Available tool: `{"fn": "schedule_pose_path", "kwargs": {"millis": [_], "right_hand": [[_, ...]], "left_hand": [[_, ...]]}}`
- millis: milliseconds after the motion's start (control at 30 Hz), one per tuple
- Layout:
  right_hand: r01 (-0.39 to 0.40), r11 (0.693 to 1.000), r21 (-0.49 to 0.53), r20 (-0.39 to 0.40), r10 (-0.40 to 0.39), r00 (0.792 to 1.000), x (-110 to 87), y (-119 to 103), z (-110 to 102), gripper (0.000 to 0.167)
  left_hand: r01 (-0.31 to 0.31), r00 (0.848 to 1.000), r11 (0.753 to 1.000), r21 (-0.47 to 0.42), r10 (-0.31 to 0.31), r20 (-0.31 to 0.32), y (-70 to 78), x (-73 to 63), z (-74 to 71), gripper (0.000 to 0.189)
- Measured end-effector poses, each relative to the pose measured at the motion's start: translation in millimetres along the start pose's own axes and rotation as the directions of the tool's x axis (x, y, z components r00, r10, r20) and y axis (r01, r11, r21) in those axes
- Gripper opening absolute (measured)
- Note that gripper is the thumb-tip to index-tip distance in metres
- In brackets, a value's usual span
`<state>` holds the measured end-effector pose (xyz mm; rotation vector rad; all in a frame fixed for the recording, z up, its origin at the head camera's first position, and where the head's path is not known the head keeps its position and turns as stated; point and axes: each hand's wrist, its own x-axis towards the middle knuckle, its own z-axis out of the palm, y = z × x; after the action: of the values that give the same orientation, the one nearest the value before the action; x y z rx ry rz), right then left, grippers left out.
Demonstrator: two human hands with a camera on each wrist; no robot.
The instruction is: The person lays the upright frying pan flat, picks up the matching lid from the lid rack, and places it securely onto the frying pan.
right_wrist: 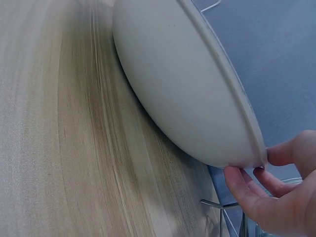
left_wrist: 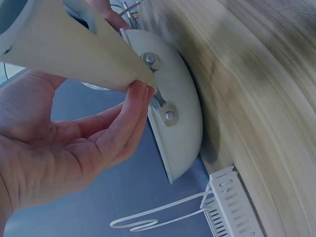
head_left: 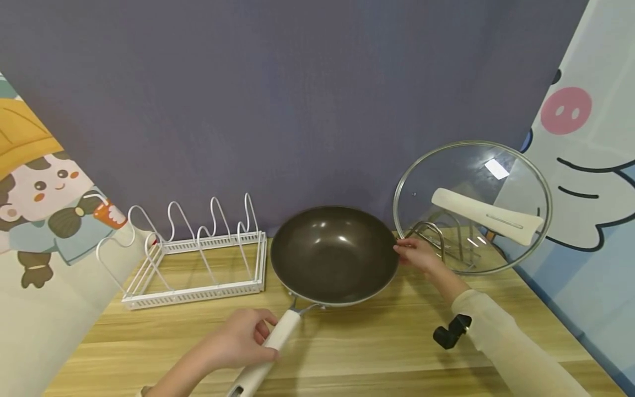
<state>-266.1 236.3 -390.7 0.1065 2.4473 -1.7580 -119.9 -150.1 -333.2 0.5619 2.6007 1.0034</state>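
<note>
A wok [head_left: 333, 256] with a dark inside and a pale outside sits on the wooden table, its cream handle [head_left: 278, 339] pointing toward me. My left hand [head_left: 238, 337] pinches that handle between thumb and fingers; in the left wrist view the fingertips [left_wrist: 140, 91] press near where the handle meets its metal bracket [left_wrist: 160, 98]. At the far right edge of the wok, my right hand [head_left: 418, 255] pinches the rim. The right wrist view shows the thumb over the rim and the fingers under the wok's pale side [right_wrist: 173, 84].
Left of the wok stands a white wire rack [head_left: 193, 292] with several upright loops. To the right, a glass lid [head_left: 466, 165] with a cream handle [head_left: 486, 215] leans upright in a metal stand [head_left: 436, 234]. A grey wall [head_left: 297, 110] closes off the back.
</note>
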Motion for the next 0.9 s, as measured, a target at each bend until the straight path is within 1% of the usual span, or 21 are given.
{"fn": "schedule_pose_path", "kwargs": {"millis": [300, 467, 700, 900], "right_hand": [[-0.008, 1.000, 0.016, 0.005, 0.008, 1.000, -1.7, 2, -2, 0.047], [-0.022, 0.999, 0.049, 0.008, 0.022, 1.000, -1.1, 4, -3, 0.048], [-0.032, 0.998, 0.060, 0.019, 0.031, 0.999, -3.6, 4, -4, 0.051], [-0.035, 0.997, 0.072, 0.038, 0.033, 0.999, -3.3, 6, -6, 0.053]], "left_hand": [[-0.015, 1.000, 0.999, 0.043, 0.014, 0.016, -3.0, 1.2, -8.2, 0.043], [-0.015, 1.000, 0.999, 0.050, 0.014, 0.002, -8.2, -0.7, -11.7, 0.042], [-0.024, 0.999, 0.994, 0.110, 0.026, -0.022, -14.8, -2.0, -18.3, 0.040], [-0.015, 0.999, 0.992, 0.126, 0.019, -0.033, -17.1, -1.7, -21.6, 0.040]]}}
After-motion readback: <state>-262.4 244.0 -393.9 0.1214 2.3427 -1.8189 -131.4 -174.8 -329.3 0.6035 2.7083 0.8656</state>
